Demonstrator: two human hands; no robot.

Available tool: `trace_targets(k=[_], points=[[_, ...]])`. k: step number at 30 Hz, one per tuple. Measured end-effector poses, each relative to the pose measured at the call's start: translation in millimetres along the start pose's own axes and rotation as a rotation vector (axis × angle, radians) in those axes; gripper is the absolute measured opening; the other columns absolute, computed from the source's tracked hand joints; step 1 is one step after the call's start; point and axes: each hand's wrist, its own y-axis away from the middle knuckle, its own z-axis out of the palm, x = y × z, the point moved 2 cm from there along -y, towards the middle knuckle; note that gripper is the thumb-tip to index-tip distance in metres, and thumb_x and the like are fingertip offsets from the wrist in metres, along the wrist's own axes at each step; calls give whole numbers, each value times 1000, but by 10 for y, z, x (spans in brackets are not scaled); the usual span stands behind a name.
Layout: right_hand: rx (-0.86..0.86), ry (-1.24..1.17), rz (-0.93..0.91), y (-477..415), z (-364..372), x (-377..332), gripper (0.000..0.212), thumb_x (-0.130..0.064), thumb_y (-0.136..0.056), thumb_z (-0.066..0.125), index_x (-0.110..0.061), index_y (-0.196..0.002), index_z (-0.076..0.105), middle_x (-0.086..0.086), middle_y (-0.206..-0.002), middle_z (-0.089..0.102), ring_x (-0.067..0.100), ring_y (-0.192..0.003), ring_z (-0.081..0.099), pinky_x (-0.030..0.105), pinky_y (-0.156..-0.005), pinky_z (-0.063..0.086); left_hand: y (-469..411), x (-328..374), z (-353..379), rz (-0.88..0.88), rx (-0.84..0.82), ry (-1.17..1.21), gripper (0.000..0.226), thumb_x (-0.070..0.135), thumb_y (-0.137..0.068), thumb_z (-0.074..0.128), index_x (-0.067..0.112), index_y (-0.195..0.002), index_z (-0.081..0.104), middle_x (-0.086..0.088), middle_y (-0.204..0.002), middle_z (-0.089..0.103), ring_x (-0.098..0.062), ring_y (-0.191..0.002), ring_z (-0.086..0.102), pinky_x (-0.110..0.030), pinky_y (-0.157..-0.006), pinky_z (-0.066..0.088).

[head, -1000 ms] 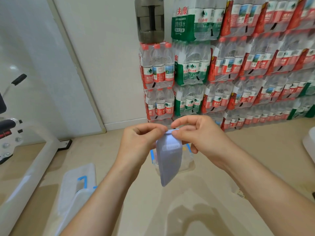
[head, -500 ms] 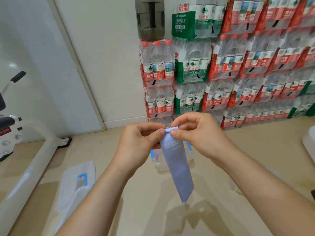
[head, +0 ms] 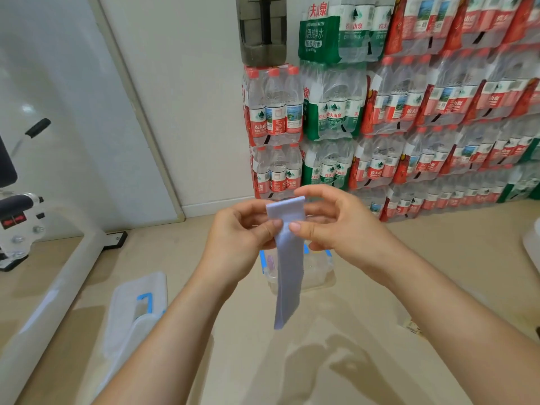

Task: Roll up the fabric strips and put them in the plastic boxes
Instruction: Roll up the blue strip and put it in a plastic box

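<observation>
A pale lavender fabric strip (head: 287, 276) hangs straight down in front of me, its top end sticking up flat above my fingers. My left hand (head: 242, 232) pinches it from the left and my right hand (head: 336, 226) pinches it from the right, thumbs almost touching. Behind the strip, on the floor, stands a clear plastic box (head: 318, 273) with blue clips, partly hidden by the strip. A second clear plastic box with a blue clip (head: 137, 311) lies at the lower left beside my left forearm.
Shrink-wrapped packs of water bottles (head: 380, 118) are stacked against the back wall, with a dark water jug (head: 263, 27) on top. A white exercise machine frame (head: 52, 276) crosses the left side. The floor is beige.
The strip hangs lower and longer than a second ago, and its top end now stands up flat above my fingers. Both hands have shifted their pinch further down the strip.
</observation>
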Motion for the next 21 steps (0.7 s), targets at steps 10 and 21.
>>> trace_targets(k=[10,21], points=[[-305,-47,210,55,178,215,31,-15,-88,65,-23,-118,64,-5,-103,73,5,-83,64,19,-63,42,-18,52,-54,-30,118,246,11,9,-93,56,11,-96,67,3,-76,73,-12,-65,67,-22,-56,52],[125,-183,-24,-18,224,41,18,-18,-93,60,-13,-108,66,9,-91,73,15,-69,67,23,-44,47,11,63,3,23,169,58,10,9,-89,63,13,-87,72,-7,-81,72,-22,-77,66,-52,-84,54]])
